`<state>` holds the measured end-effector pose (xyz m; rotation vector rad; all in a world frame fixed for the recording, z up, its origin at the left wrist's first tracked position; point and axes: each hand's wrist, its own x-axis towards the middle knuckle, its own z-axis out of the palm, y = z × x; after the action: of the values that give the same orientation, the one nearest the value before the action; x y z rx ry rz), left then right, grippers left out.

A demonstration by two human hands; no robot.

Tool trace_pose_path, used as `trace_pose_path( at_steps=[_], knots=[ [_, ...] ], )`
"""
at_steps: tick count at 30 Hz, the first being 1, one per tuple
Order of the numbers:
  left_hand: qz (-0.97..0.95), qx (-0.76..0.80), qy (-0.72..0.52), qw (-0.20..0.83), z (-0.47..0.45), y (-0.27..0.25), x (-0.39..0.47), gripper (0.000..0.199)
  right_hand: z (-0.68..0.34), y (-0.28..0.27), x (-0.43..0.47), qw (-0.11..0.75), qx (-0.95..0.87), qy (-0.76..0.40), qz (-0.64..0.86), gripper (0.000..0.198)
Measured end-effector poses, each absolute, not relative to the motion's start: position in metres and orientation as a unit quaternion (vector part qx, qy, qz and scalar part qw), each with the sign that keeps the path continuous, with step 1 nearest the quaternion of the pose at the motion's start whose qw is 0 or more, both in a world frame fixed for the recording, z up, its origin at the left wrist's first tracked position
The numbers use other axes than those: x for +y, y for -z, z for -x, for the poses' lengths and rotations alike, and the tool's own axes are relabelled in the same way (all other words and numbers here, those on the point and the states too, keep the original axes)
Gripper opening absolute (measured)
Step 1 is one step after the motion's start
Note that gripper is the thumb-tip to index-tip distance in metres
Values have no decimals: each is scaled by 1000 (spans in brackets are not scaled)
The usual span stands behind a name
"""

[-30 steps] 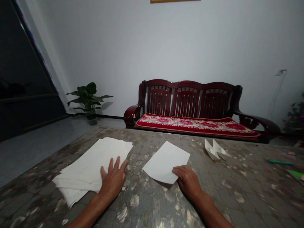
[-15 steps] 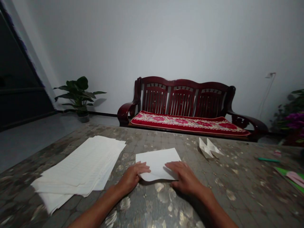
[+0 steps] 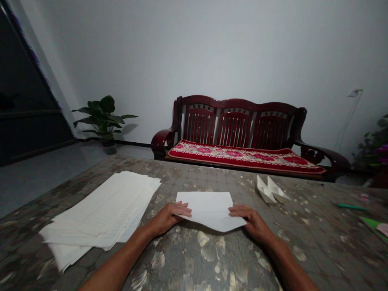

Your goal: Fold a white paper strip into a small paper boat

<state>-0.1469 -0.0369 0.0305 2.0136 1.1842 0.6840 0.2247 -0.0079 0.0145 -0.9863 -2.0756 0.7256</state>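
Both hands are on the single sheet [image 3: 209, 210], which lies flat on the patterned table [image 3: 303, 238] (just right of the paper stack [image 3: 106, 212]). The left hand [image 3: 168, 216] rests on the sheet's near-left edge, fingers extended flat. The right hand [image 3: 253, 220] lies on its near-right corner, fingers laid over the edge, not pinching. A folded paper shape [image 3: 271, 190] sits beyond the sheet, to the right.

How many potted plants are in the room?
2 show. One green plant stands on the floor by the wall, left of the wooden bench. Another plant, with purple flowers, is cut off at the right edge; more may be hidden.
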Motion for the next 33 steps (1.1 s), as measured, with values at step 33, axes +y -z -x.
trace_pose_path(
  at_steps=[33],
  knots=[
    [-722,675,-112,101,114,-43,-72,30,-206,-34,-55,124,-732,-68,666,16]
  ],
)
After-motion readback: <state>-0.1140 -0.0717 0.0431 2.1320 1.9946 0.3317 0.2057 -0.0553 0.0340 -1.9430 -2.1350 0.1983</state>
